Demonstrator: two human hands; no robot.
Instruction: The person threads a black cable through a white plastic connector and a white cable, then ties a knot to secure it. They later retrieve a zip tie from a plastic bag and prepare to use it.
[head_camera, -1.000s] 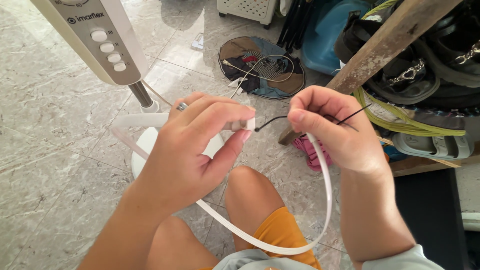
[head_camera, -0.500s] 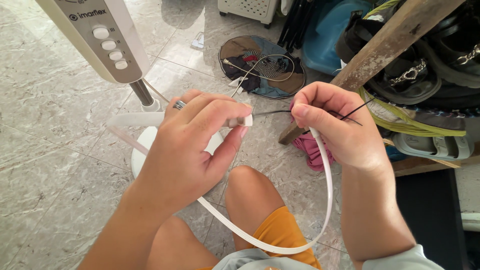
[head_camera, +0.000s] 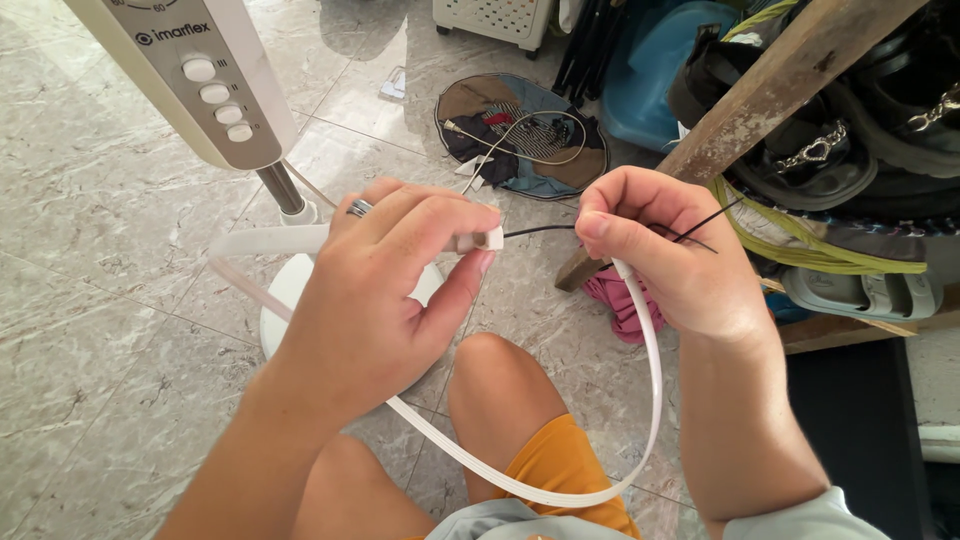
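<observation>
**Two hands, flat white cable and black wire, above a tiled floor**

Left hand (head_camera: 385, 300): fingers curled and pressed together, thumb against forefinger, pinching the cut end of a flat white cable (head_camera: 640, 370). A ring sits on one finger. The cable end pokes out just past the fingertips.

Right hand (head_camera: 665, 250): fingers closed, pinching a thin black wire (head_camera: 540, 230) between thumb and forefinger. The wire runs from the cable end across the small gap between the hands, passes through the right hand's grip and sticks out beyond the knuckles.

Flat white cable: held at chest height over the person's bare knee (head_camera: 490, 370); from the right hand it hangs down in a long loop, swings under the knee area and comes back up toward the left hand. A second stretch leaves the left hand toward the left.

Surroundings: marble-patterned tile floor (head_camera: 100, 330); a cream pedestal fan (head_camera: 200, 80) with a row of round buttons, its round white base (head_camera: 285, 300) partly behind the left hand; a round tray of tangled cords and cloth (head_camera: 515, 135) farther off; a slanted wooden post (head_camera: 770, 90); sandals and shoes (head_camera: 860, 140) stacked at right; a pink item (head_camera: 620, 300) on the floor near the right hand.
</observation>
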